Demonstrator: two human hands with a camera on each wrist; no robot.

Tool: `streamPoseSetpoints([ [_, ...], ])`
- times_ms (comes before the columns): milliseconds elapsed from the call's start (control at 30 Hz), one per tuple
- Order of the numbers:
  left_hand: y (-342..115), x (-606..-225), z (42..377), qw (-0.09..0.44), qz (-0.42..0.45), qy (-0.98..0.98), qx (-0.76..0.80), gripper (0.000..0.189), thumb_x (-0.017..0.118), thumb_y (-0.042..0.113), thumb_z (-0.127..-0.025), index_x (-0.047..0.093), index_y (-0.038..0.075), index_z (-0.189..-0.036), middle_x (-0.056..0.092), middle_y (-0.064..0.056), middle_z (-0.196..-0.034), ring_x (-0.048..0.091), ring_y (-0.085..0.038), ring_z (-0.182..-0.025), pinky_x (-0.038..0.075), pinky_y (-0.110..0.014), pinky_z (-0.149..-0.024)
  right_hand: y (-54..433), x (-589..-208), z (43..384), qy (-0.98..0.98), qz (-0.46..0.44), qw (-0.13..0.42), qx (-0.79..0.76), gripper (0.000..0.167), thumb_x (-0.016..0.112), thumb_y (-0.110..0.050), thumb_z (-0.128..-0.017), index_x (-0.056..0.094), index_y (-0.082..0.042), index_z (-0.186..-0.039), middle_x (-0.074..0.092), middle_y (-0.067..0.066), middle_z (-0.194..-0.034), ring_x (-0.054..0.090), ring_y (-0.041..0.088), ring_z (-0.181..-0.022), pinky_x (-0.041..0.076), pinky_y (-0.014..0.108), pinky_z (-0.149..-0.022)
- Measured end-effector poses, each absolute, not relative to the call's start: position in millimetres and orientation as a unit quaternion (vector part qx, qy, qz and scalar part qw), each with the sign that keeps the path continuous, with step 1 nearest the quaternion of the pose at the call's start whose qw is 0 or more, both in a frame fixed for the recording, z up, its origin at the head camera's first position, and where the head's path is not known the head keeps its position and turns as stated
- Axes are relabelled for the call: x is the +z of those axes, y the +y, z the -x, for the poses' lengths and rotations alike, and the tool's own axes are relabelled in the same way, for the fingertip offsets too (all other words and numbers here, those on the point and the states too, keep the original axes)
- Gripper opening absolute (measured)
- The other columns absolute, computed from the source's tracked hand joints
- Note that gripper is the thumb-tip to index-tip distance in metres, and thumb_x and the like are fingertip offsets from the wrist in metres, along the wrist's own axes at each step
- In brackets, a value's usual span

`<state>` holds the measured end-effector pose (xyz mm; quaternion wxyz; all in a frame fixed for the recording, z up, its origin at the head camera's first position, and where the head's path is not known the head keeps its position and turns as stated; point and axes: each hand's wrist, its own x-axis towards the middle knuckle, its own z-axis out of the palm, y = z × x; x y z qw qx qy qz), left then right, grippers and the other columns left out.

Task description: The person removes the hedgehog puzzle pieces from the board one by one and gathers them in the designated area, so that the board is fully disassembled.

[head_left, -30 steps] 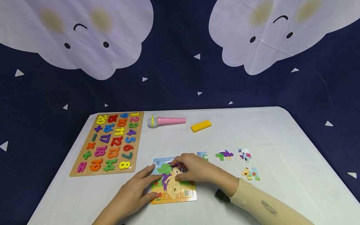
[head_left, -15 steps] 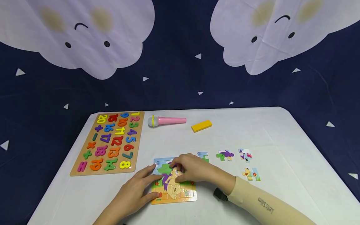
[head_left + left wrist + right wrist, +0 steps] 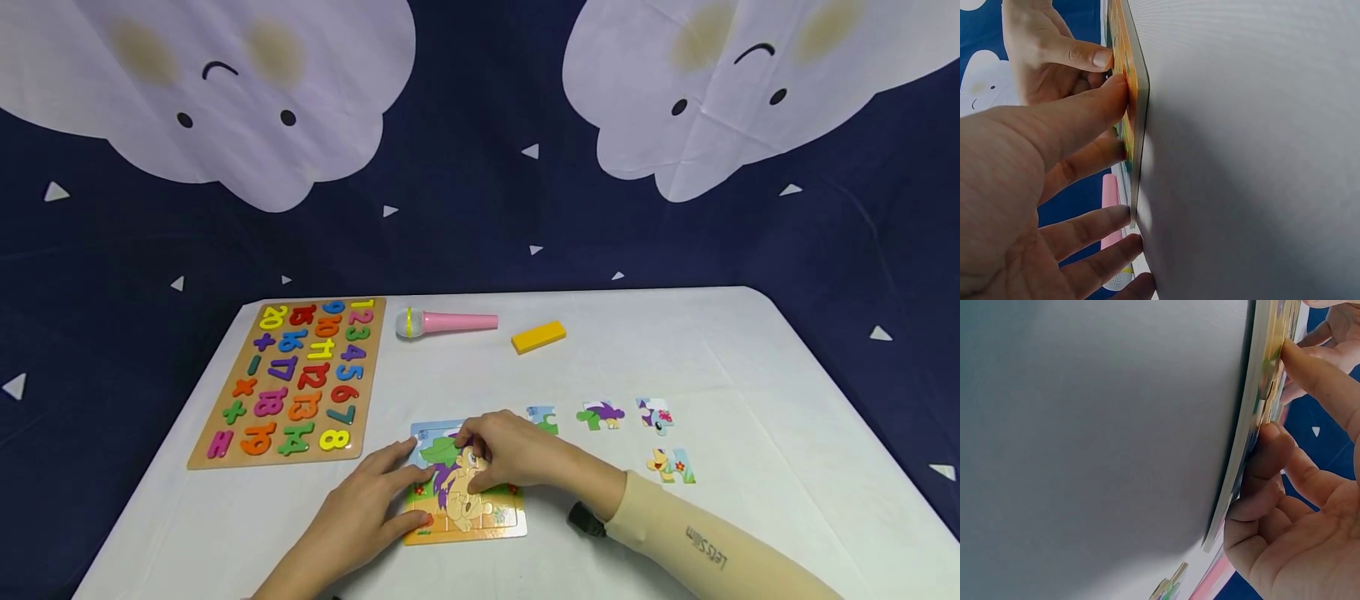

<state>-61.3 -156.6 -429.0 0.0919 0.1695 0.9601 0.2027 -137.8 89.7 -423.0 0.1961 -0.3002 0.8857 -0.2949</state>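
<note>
A jigsaw puzzle board (image 3: 504, 527) with a purple-haired cartoon animal lies flat at the front middle of the table. My left hand (image 3: 362, 502) rests on its left side, with thumb and index finger extended on the picture. In the left wrist view the other fingers (image 3: 1100, 259) reach past the board's edge. My right hand (image 3: 517, 452) is over the upper right of the board. Its thumb and curled fingers pinch a puzzle piece (image 3: 471, 463) at the animal's face, seated in or just above the picture; the hand partly hides it.
Several loose puzzle pieces, among them a green-and-purple piece (image 3: 600, 415) and a duck-like piece (image 3: 671, 466), lie right of the board. A wooden number board (image 3: 247, 417) is at left. A pink toy microphone (image 3: 453, 322) and a yellow block (image 3: 538, 337) lie at the back.
Both hands stay in nearly the same place on the puzzle. The right forearm has shifted and turned slightly. The loose pieces have not moved on the table.
</note>
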Motion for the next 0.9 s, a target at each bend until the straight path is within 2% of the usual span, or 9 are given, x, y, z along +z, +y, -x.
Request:
streamPoseSetpoints([
  [267,-157.6,-430.2,61.8,0.088,-0.170,0.961,0.202,0.048,0.091,0.045,-0.084,0.079,0.027,-0.127,0.054,-0.007,-0.163,0.049,-0.037,-0.152,0.052,-0.067,-0.111,87.2,-420.5,135.2,0.900,0.282,0.188,-0.274,0.048,0.098,-0.028,-0.079,0.073,-0.012,-0.117,0.061,-0.006,-0.084,0.050,0.005,-0.076,0.043,0.022,-0.069],
  [533,-157.8,-431.0,63.2,0.082,-0.175,0.961,0.197,0.047,0.090,0.046,-0.084,0.080,0.027,-0.125,0.055,-0.006,-0.162,0.050,-0.037,-0.151,0.053,-0.066,-0.109,81.0,-414.5,127.5,0.917,0.261,0.168,-0.250,0.048,0.100,-0.031,-0.074,0.070,-0.017,-0.109,0.060,-0.005,-0.082,0.051,0.010,-0.075,0.040,0.025,-0.063],
  [767,-157.1,-431.7,63.1,0.082,-0.173,0.962,0.195,0.047,0.090,0.047,-0.084,0.080,0.027,-0.125,0.055,-0.007,-0.162,0.050,-0.037,-0.150,0.052,-0.066,-0.110,81.5,-414.6,125.4,0.915,0.256,0.172,-0.261,0.060,0.100,-0.031,-0.074,0.065,-0.015,-0.120,0.061,-0.005,-0.089,0.052,0.011,-0.080,0.042,0.025,-0.068],
  [900,-156.9,-431.7,63.4,0.079,-0.173,0.962,0.194,0.046,0.090,0.047,-0.084,0.080,0.027,-0.124,0.056,-0.006,-0.161,0.051,-0.037,-0.150,0.053,-0.066,-0.110,82.1,-415.7,125.2,0.911,0.255,0.170,-0.277,0.056,0.101,-0.028,-0.073,0.065,-0.014,-0.114,0.060,-0.004,-0.086,0.051,0.010,-0.077,0.042,0.025,-0.067],
])
